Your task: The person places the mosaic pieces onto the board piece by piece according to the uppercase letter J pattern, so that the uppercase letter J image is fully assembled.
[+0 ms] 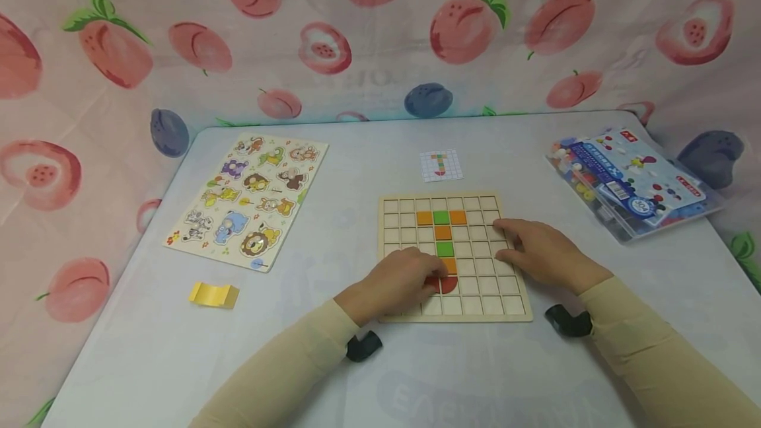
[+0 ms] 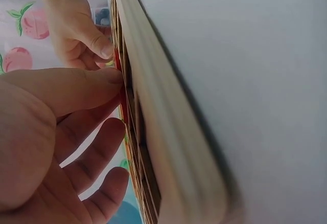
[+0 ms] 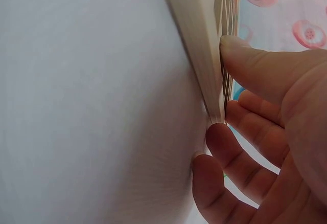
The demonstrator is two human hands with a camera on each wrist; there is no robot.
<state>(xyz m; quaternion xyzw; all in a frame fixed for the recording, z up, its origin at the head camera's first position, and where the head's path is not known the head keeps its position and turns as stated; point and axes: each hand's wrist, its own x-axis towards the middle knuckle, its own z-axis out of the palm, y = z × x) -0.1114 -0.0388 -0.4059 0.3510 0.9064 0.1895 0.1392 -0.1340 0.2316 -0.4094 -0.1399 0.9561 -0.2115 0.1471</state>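
A wooden grid board (image 1: 483, 309) lies on the table with coloured pieces in its cells. An orange tile (image 1: 425, 218), a green tile (image 1: 440, 217) and another orange tile (image 1: 458, 217) form a row, with more orange and green tiles below. Under that column are two rounded red pieces (image 1: 449, 285). My left hand (image 1: 398, 283) pinches the left red piece with thumb and forefinger, partly hiding it; its other fingers are loosely bent (image 2: 104, 183). My right hand (image 1: 543, 253) rests at the board's right edge, thumb (image 3: 250, 63) on top and lower fingers beside the rim.
A small pattern card (image 1: 441, 165) lies behind the board. To the left are an animal puzzle board (image 1: 246, 200) and a folded yellow piece (image 1: 214, 295). A clear plastic case (image 1: 636, 180) with a printed blue cover stands at the back right. Patterned cloth (image 1: 380, 32) hangs behind the table.
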